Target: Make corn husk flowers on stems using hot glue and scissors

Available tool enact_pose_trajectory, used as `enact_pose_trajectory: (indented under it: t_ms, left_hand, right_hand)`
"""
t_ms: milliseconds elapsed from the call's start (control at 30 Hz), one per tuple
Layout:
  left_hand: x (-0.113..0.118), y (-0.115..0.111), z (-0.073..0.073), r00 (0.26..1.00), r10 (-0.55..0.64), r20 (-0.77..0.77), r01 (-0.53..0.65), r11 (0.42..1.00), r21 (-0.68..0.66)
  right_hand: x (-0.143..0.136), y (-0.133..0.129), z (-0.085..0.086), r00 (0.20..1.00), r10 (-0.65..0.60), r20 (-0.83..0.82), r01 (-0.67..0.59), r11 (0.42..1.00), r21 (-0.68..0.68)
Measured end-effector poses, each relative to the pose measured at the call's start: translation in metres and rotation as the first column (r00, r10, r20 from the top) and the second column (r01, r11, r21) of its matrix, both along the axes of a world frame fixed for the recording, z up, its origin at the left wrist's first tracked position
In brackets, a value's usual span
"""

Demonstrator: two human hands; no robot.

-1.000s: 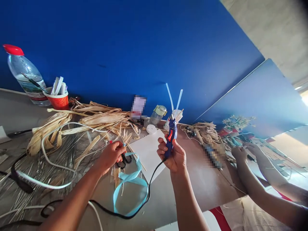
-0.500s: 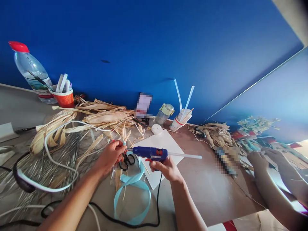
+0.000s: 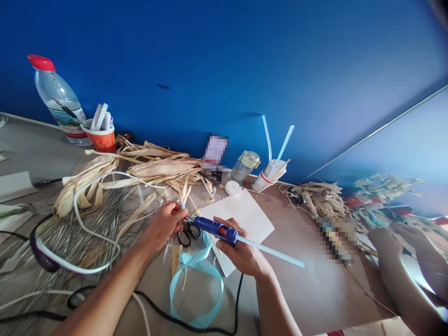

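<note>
A small flower of pale dried husk point(image 3: 185, 190), with light blue ribbon at its base, is pinched in the fingertips of my left hand point(image 3: 168, 220). My right hand point(image 3: 243, 249) is wrapped round a blue hot glue gun point(image 3: 215, 229). Its nozzle points left and touches or nearly touches the flower's base; my fingers partly hide the spot. A clear glue stick point(image 3: 271, 251) sticks out of the gun's back end. Below the flower hangs a loop of light blue ribbon point(image 3: 220, 298). Black-handled scissors point(image 3: 184, 237) lie just behind the nozzle.
Dried corn husks point(image 3: 168, 170), a white cable point(image 3: 75, 210) and thin wires point(image 3: 31, 280) spread over the left. White card point(image 3: 257, 217) lies behind my right hand. A jar point(image 3: 244, 167), a cup of glue sticks point(image 3: 262, 181) and a bottle point(image 3: 58, 93) stand behind. A co-worker's arms point(image 3: 388, 261) are at right.
My right hand has turned the glue gun, so its back end and the glue stick now slope down to the right. My left hand still pinches the flower. The view has shifted slightly.
</note>
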State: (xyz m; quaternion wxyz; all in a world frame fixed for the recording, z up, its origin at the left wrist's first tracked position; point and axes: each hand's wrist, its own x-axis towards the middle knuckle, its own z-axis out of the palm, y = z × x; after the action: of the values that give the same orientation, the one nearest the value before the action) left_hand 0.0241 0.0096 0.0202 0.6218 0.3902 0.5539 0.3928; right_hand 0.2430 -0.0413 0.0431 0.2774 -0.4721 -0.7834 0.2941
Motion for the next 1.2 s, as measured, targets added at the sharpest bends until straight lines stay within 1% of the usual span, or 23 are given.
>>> enact_pose_trajectory:
  t_ms: [100,200,367,500,667,833,933,1067,1200]
  left_hand:
    - [0.001,0.001,-0.001,1.0,0.014,-0.001,-0.014,1.0,0.021]
    - [0.0,0.001,-0.003,1.0,0.021,-0.018,-0.021,1.0,0.022]
    - [-0.001,0.002,-0.006,1.0,0.018,-0.002,-0.018,0.999,0.043]
    - [-0.001,0.003,-0.007,1.0,0.011,-0.017,-0.01,0.999,0.048]
    - [-0.001,0.001,-0.004,1.0,0.005,0.017,-0.005,1.0,-0.015]
    - [-0.002,0.003,-0.007,0.999,0.025,0.03,-0.025,0.999,0.025]
    - [-0.003,0.003,-0.011,0.999,0.028,0.028,-0.029,0.999,0.033]
    - [-0.004,0.003,-0.013,1.0,-0.003,-0.014,0.003,1.0,0.016]
    - [-0.003,0.003,-0.012,1.0,-0.001,-0.03,0.001,1.0,0.013]
  right_hand:
    - [-0.001,0.0,0.001,0.999,0.03,0.04,-0.03,1.0,0.004]
    - [-0.002,0.0,0.001,0.997,0.036,0.073,-0.038,0.999,0.027]
    - [-0.004,0.0,0.0,0.993,0.048,0.108,-0.056,0.996,0.074]
    - [-0.005,-0.001,-0.001,0.991,0.042,0.126,-0.054,0.995,0.089]
    - [-0.005,-0.003,-0.001,0.988,0.028,0.151,-0.044,0.994,0.103]
    - [-0.003,-0.003,-0.001,0.981,0.02,0.192,-0.041,0.993,0.107]
    - [-0.001,-0.003,0.001,0.982,0.021,0.185,-0.042,0.993,0.11]
    - [-0.001,-0.003,0.003,0.988,0.02,0.151,-0.038,0.993,0.112]
    - [-0.007,-0.004,0.0,0.983,0.031,0.178,-0.054,0.99,0.127]
